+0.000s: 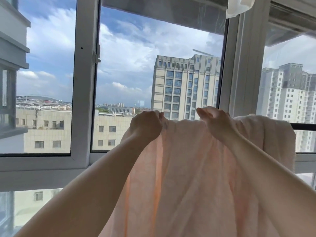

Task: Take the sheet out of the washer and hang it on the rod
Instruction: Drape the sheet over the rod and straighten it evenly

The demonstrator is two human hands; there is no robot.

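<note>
I saw the pale peach cotton sheet [188, 168] draped over the thin black rod [303, 126] by the white-framed window [85, 82], hanging down toward me. My left hand [147, 124] pinched its top edge with curled fingers. My right hand [216, 121] lay on the top fold, but I could not tell whether it gripped.
</note>
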